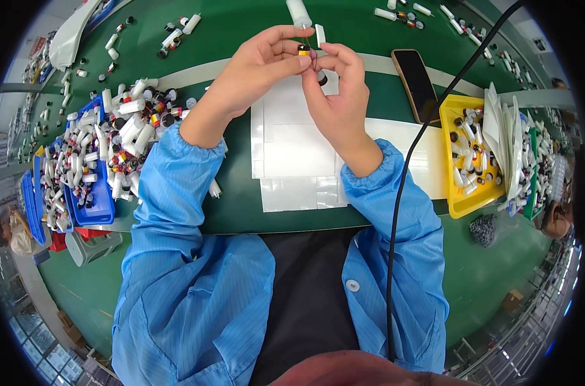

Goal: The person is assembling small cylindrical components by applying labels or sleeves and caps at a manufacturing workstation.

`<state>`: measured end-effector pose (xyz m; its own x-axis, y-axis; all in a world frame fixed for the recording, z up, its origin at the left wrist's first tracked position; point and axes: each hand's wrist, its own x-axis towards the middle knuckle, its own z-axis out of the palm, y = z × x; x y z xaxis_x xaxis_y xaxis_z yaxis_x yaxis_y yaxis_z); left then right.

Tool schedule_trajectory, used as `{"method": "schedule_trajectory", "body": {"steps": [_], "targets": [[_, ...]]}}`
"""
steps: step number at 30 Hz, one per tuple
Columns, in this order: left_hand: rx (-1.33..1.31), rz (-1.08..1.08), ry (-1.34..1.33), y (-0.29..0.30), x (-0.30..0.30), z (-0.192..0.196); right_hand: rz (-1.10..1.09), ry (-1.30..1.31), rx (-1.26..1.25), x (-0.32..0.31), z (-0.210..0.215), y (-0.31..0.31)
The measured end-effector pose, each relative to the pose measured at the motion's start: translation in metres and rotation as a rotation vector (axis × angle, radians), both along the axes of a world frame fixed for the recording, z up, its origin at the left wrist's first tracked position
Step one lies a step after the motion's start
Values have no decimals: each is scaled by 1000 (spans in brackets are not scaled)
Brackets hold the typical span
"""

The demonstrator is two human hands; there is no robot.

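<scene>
My left hand (260, 67) pinches a small black-and-yellow cylindrical part (304, 50) with thin wires at its upper end. Close beside it, my right hand (337, 90) has thumb and fingers closed at a thin dark wire below that part. Partly hidden behind the right fingers is a round black piece (322, 78); whether it is joined to the wire I cannot tell. Just beyond the fingertips lie a white cylinder (298, 11) and a narrow white block (320, 35). White sheets (299, 145) cover the green table under my hands.
Blue trays (99, 206) at the left overflow with a heap of white tubes and small parts (135, 122). To the right are a phone (414, 83) and a yellow tray (469, 202) of similar parts. A black cable (427, 122) crosses in front of my right sleeve.
</scene>
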<state>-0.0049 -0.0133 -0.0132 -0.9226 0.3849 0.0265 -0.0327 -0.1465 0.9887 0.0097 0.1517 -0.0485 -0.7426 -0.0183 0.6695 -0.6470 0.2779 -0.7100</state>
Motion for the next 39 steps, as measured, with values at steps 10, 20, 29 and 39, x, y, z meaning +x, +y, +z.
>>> {"method": "schedule_trajectory", "body": {"steps": [10,20,29,39], "targets": [[102,89,45,-3,-4,-5,107,-36,-79,-3,6,0],[32,83,80,-3,-3,-3,392,-420,-565,-15,14,19],[-44,23,158,-2,-2,-2,209,-273,-316,-6,32,9],[-70,-212,113,9,8,-8,404,-376,-629,-14,29,16]]}}
